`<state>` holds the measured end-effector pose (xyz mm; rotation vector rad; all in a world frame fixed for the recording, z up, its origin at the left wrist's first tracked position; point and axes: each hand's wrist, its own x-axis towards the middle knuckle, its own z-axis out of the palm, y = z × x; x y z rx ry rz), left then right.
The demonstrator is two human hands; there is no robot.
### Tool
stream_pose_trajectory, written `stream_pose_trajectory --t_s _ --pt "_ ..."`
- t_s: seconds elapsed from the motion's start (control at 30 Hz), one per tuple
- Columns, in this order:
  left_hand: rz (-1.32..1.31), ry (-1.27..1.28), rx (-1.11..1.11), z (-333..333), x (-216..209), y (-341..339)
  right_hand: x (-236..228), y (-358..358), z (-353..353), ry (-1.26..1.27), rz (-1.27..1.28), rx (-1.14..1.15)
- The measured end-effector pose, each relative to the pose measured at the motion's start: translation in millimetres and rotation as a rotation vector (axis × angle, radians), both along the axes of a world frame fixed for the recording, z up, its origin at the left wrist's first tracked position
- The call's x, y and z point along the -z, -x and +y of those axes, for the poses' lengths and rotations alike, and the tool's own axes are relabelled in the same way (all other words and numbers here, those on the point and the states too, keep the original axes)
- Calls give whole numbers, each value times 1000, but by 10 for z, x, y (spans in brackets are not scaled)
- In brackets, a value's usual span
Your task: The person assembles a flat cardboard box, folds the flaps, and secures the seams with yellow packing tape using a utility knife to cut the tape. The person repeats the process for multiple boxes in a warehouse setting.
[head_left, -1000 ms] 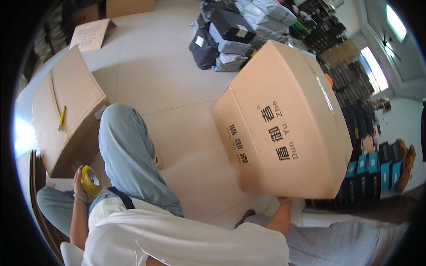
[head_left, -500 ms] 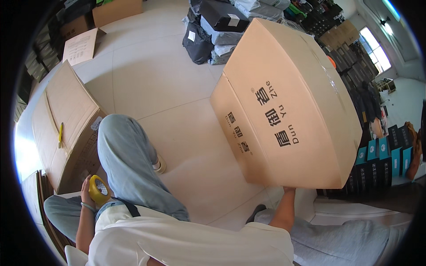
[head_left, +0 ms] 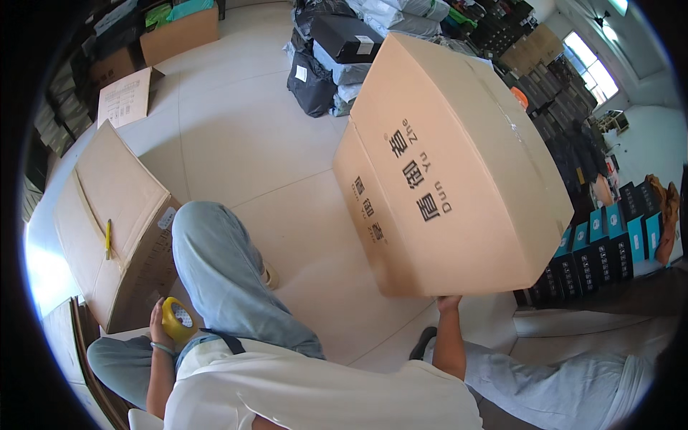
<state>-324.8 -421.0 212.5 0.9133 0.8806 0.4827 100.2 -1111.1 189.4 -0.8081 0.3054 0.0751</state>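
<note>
Left hand (head_left: 157, 326) has fingers around the yellow tape roll (head_left: 178, 319), near the knee, beside the left carton (head_left: 118, 229). Right hand (head_left: 450, 304) is at the near bottom edge of the big printed carton (head_left: 444, 165), out front-right; fingers mostly hidden, can't tell if clamped or just propping. To steady it well: one-hand support at one edge looks tippy, so palm should sit well under, wrist straight, carton's weight balanced over it. Tape best held clear of the carton walls.
</note>
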Motion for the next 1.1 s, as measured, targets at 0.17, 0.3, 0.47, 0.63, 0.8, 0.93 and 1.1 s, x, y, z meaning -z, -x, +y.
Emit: stream_pose_trajectory --t_s 0.17,0.3,0.47,0.63,0.8,0.93,1.1 --pt "-16 -74 39 428 -93 1 -125 627 1678 311 73 0" --pt "-59 -62 34 596 195 -6 -38 781 3192 355 -173 -352" --pt "-61 -50 36 610 -56 -35 -219 535 4520 583 -303 -696" --pt "-64 -92 -62 614 -105 81 -549 792 3996 500 -464 -84" --pt "-6 -36 -63 617 -112 36 18 540 2782 800 48 299" --pt "11 -46 -52 722 84 64 58 148 3255 533 78 13" --pt "-3 -83 -122 642 -84 -7 172 28 4097 132 -52 -180"
